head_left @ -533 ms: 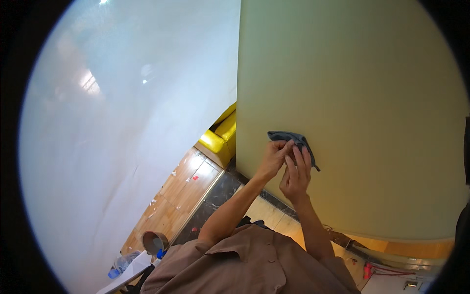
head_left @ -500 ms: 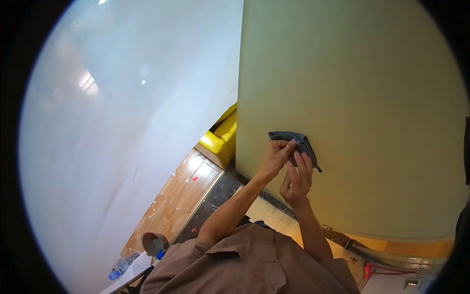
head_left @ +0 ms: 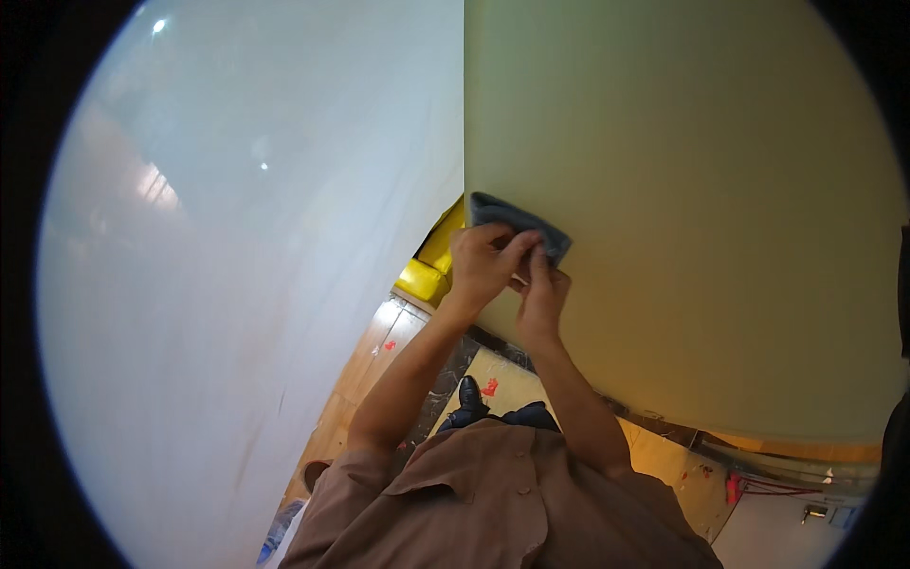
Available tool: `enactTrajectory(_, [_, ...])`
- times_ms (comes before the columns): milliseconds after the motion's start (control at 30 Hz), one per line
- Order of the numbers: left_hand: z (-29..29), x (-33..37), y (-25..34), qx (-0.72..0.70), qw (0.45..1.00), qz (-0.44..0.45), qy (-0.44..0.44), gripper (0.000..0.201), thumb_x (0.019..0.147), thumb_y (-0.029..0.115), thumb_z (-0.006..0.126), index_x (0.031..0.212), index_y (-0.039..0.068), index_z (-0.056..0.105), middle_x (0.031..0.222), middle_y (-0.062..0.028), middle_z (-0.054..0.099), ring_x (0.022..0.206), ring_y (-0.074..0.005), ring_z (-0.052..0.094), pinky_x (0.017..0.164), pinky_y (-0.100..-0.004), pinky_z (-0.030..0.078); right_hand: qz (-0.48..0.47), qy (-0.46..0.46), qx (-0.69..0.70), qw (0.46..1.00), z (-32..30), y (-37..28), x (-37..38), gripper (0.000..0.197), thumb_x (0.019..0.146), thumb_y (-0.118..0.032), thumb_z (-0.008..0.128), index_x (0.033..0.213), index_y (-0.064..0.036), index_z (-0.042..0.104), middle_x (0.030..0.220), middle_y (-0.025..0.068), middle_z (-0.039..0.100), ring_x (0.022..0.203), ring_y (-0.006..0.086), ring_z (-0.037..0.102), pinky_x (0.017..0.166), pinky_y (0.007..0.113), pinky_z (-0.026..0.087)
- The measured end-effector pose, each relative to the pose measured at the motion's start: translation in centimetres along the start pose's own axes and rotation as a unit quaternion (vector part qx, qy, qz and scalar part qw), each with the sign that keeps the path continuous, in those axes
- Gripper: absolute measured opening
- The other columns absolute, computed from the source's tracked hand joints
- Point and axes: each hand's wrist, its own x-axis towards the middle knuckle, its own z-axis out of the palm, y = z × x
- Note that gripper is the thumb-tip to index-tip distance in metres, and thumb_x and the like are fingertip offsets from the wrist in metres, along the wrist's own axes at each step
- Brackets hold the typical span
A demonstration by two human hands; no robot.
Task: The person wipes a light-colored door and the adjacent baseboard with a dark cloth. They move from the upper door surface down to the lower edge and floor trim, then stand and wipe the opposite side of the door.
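Observation:
A folded dark blue-grey cloth [head_left: 517, 217] is held up in front of the greenish-beige wall panel [head_left: 692, 190], close to its left edge. My left hand [head_left: 482, 266] grips the near edge of the cloth, its fingers curled in. Beside it, my right hand [head_left: 543, 299] pinches the cloth's lower right part, fingertips close to those of my left. Whether the cloth touches the panel I cannot tell.
A glossy white wall panel [head_left: 284, 237] fills the left side. Between the panels shows a yellow padded seat [head_left: 424, 278]. Below lie wood flooring [head_left: 365, 375], a dark stone strip [head_left: 445, 379] and red scraps [head_left: 489, 387]. A whitish cabinet [head_left: 787, 531] stands lower right.
Both hands and the cloth have shifted left and up, toward the panel's left edge. The cloth now looks flatter and more evenly folded. My shoe has come into view below.

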Motion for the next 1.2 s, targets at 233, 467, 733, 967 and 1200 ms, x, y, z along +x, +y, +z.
enactTrajectory(233, [-0.6,-3.7,-15.1,-0.079,0.982,-0.167,-0.029,0.022,0.087,0.017,0.072,0.085,-0.004,0.073,0.074,-0.0115,0.073,0.062,-0.0136,0.067,0.055,-0.0317,0.050,0.126,-0.037,0.018,0.991,-3.2,13.0,2.0,0.024,0.096,-0.018,0.061,0.115,-0.0062,0.066,0.108,0.0035,0.069,0.100,0.0165,0.067,0.083,0.036,0.054])
enactTrajectory(467, [3.1,-7.7,-25.8,-0.159,0.939,-0.250,-0.175,0.018,0.096,0.011,0.063,0.099,-0.005,0.069,0.084,-0.0092,0.073,0.076,-0.0165,0.069,0.070,-0.0341,0.054,0.305,0.109,-0.025,0.946,-9.0,21.3,3.6,0.018,0.089,-0.010,0.057,0.105,-0.0134,0.063,0.102,-0.0001,0.066,0.100,0.0128,0.063,0.084,0.044,0.053])
enactTrajectory(733, [6.3,-9.0,-20.1,0.157,0.944,-0.168,-0.235,0.035,0.083,0.039,0.073,0.093,0.006,0.076,0.080,-0.0190,0.071,0.077,-0.0352,0.071,0.066,-0.0408,0.055,0.254,0.056,-0.001,0.965,-16.1,19.0,1.2,0.022,0.095,-0.021,0.052,0.110,-0.0120,0.064,0.107,0.0029,0.067,0.110,0.0177,0.062,0.090,0.052,0.054])
enactTrajectory(967, [2.8,-5.5,-8.9,0.131,0.990,0.050,0.014,0.026,0.074,0.032,0.082,0.076,0.007,0.075,0.073,-0.0110,0.068,0.069,-0.0309,0.066,0.062,-0.0385,0.053,0.022,0.030,0.045,0.998,-6.6,8.5,-1.6,0.030,0.102,-0.031,0.054,0.106,-0.0047,0.067,0.100,0.0060,0.071,0.094,0.0188,0.069,0.079,0.037,0.057])
enactTrajectory(1200, [1.5,-2.2,-1.9,0.119,0.974,0.166,0.093,0.027,0.075,0.019,0.082,0.087,0.003,0.064,0.082,-0.0109,0.061,0.075,-0.0309,0.064,0.065,-0.0407,0.050,-0.063,-0.006,0.078,0.995,-2.6,2.7,-1.4,0.030,0.102,-0.029,0.056,0.098,-0.0016,0.068,0.092,0.0052,0.071,0.078,0.0137,0.068,0.066,0.030,0.054])
